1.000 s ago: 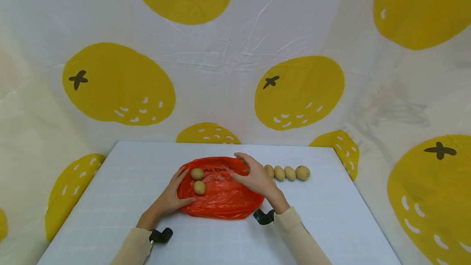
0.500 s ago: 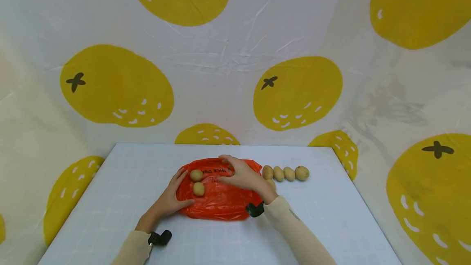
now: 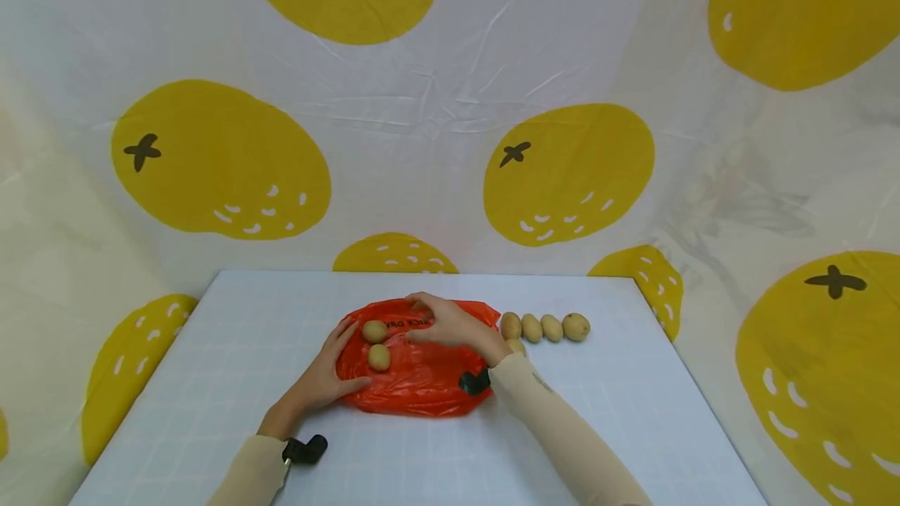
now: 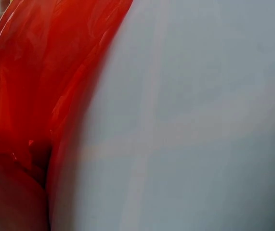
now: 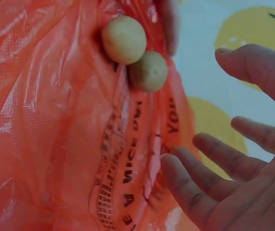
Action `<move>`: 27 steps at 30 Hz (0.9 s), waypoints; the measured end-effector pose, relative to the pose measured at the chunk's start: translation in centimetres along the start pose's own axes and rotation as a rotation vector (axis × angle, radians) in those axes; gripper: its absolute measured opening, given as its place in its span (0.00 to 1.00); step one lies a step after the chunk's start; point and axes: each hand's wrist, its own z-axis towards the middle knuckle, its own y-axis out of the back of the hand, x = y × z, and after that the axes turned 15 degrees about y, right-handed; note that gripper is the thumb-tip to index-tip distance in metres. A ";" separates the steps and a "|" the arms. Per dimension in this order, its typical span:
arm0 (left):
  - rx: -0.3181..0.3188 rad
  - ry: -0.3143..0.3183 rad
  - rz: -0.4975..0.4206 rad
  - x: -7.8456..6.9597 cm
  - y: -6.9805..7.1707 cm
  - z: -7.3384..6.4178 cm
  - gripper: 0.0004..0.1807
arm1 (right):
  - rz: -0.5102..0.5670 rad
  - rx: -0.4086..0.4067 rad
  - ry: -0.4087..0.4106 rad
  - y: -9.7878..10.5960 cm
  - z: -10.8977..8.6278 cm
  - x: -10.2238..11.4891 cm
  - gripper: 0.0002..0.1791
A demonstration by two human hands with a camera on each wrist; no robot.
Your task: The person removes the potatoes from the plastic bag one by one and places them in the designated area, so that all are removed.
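A red plastic bag (image 3: 429, 381) with dark printing lies flat on the table. On its left part sit two small potatoes, one behind the other: the far potato (image 3: 375, 330) and the near potato (image 3: 379, 358). My left hand (image 3: 325, 373) rests along the bag's left edge, fingers and thumb spread around that side. In the left wrist view the bag's film (image 4: 55, 57) hides much of that hand. Over the bag's right half, my right hand (image 3: 453, 324) hovers with spread, slightly bent fingers and nothing in it. The right wrist view shows it apart from both potatoes (image 5: 124, 40).
Several more potatoes (image 3: 551, 327) stand in a row at the right of the bag; one potato (image 3: 516, 347) lies just in front, partly hidden by the right forearm. White table (image 3: 619, 420) reaches to a backdrop (image 3: 422, 178) printed with yellow fruit.
My right hand has moved left over the bag, from the row of potatoes toward the two on the bag. My left hand and the potatoes have stayed in place.
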 end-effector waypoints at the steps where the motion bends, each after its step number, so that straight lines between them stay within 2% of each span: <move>1: 0.002 0.003 0.000 0.0 0.0 0.0 0.59 | 0.007 0.000 -0.003 -0.1 0.2 -0.2 0.37; 9: 0.004 0.030 0.012 0.1 0.0 0.0 0.59 | 0.097 0.003 -0.007 -0.7 1.5 -1.2 0.37; 14: 0.019 0.054 0.009 0.1 0.0 0.2 0.60 | 0.097 -0.003 0.002 -1.1 2.4 -1.5 0.35; 20: 0.010 0.031 0.004 0.0 0.1 0.2 0.60 | 0.089 -0.006 -0.010 -1.9 3.5 -2.0 0.33; 27: 0.030 0.043 0.016 0.1 0.1 0.2 0.60 | 0.052 -0.001 -0.021 -3.0 4.3 -3.0 0.31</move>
